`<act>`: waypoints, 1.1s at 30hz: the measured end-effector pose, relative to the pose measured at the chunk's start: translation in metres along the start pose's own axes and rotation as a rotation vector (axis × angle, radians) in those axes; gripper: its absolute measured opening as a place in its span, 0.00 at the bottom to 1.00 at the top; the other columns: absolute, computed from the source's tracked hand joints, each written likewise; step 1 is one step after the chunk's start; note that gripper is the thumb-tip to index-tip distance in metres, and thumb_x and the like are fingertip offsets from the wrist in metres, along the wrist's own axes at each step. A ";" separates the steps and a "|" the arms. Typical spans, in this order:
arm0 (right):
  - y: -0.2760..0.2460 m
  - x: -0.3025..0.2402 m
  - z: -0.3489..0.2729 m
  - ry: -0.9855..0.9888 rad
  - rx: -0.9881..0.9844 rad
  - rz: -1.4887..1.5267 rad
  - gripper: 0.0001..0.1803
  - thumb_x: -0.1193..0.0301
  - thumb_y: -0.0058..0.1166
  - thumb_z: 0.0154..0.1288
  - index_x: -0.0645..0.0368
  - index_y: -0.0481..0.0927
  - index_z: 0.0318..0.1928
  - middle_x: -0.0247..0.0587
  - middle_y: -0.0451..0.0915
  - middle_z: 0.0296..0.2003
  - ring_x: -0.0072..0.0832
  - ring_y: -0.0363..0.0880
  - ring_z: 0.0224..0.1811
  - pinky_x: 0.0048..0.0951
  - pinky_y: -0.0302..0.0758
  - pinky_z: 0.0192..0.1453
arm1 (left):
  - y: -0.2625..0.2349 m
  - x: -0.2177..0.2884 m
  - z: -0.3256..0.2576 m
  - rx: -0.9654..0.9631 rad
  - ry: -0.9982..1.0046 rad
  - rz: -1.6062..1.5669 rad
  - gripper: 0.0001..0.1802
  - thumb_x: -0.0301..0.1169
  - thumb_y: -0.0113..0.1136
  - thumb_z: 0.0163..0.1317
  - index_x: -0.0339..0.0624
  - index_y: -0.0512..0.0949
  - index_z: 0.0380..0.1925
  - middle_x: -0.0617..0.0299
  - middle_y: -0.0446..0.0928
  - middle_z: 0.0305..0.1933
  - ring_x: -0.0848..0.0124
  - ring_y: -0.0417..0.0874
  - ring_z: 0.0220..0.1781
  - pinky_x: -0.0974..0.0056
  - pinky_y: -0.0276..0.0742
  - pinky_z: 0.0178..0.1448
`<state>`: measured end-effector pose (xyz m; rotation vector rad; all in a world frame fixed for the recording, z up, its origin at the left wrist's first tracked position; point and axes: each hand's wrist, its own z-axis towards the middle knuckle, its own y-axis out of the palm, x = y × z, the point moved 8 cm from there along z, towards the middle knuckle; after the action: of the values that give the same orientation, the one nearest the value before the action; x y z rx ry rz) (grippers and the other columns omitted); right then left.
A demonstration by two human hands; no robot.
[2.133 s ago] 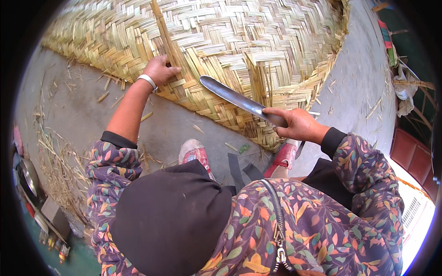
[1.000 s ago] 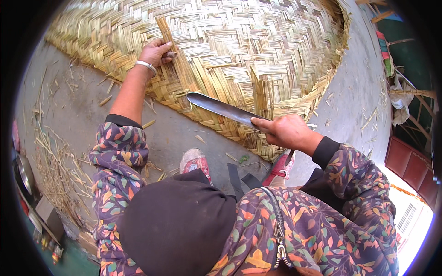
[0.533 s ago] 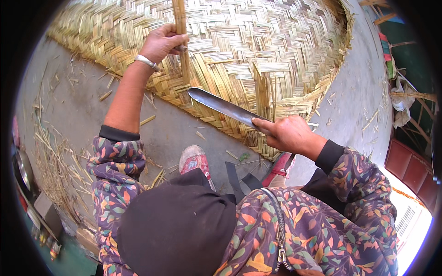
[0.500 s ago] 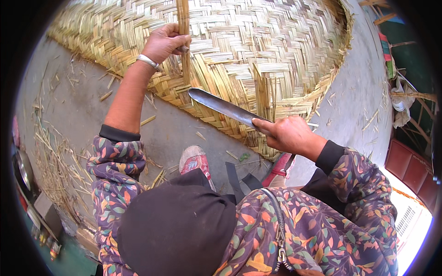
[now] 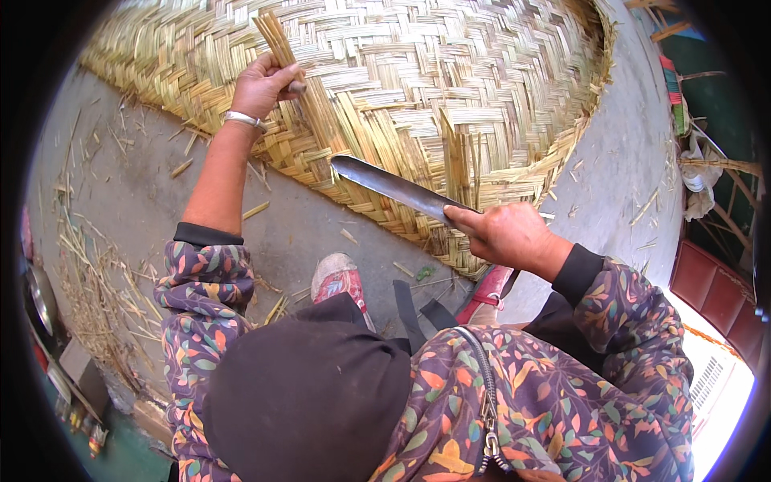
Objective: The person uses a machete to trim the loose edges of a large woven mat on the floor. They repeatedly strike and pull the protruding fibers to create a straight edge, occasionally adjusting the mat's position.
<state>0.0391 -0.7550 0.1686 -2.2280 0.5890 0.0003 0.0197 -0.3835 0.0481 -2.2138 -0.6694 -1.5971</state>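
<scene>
A large woven mat [image 5: 385, 80] of pale straw-coloured strips spreads before me, its near edge slanting down to the right. My left hand [image 5: 267, 85], closed, grips a bundle of flat strips [image 5: 320, 104] that rises from the mat's border and leans to the left. In my right hand [image 5: 514, 234] is a long, grooved metal blade [image 5: 392, 185] with a rounded tip, the forefinger laid along it. Its tip lies close to the base of the bundle. Another clump of upright strips [image 5: 459, 161] stands just beyond the blade near my right hand.
Loose straw scraps [image 5: 112, 297] litter the grey floor [image 5: 265, 193] at the left. My feet, in red-and-white shoes [image 5: 340, 281], are close to the mat's near edge. A dark red panel [image 5: 711, 281] and a white plastic bag [image 5: 700, 181] are at the right.
My left hand has moved a little left and nearer, tilting the bundle of strips from upright to leaning left. The blade and right hand have barely shifted.
</scene>
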 end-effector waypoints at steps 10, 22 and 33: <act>-0.017 0.006 -0.003 0.018 -0.014 0.045 0.29 0.63 0.52 0.59 0.39 0.72 0.64 0.43 0.82 0.24 0.44 0.82 0.26 0.46 0.76 0.29 | 0.005 -0.009 0.017 -0.022 -0.171 0.018 0.12 0.31 0.65 0.65 0.40 0.78 0.46 0.64 0.83 0.35 0.77 0.84 0.31 0.71 0.83 0.32; -0.060 -0.005 0.010 0.102 0.036 0.686 0.29 0.61 0.52 0.62 0.43 0.73 0.65 0.50 0.81 0.26 0.47 0.81 0.28 0.44 0.76 0.36 | -0.015 -0.010 0.003 0.060 -0.326 -0.066 0.15 0.40 0.67 0.64 0.41 0.80 0.42 0.66 0.81 0.34 0.77 0.82 0.27 0.72 0.78 0.26; -0.121 -0.015 0.072 -0.018 0.219 -0.001 0.28 0.66 0.45 0.66 0.38 0.69 0.67 0.50 0.79 0.30 0.45 0.82 0.29 0.47 0.75 0.33 | -0.038 0.048 0.075 0.011 -0.296 -0.056 0.17 0.43 0.64 0.66 0.48 0.76 0.49 0.66 0.83 0.46 0.74 0.80 0.47 0.66 0.77 0.46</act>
<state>0.0890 -0.6294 0.2102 -2.0141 0.5506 -0.0422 0.0712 -0.3041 0.0695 -2.4690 -0.8233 -1.2964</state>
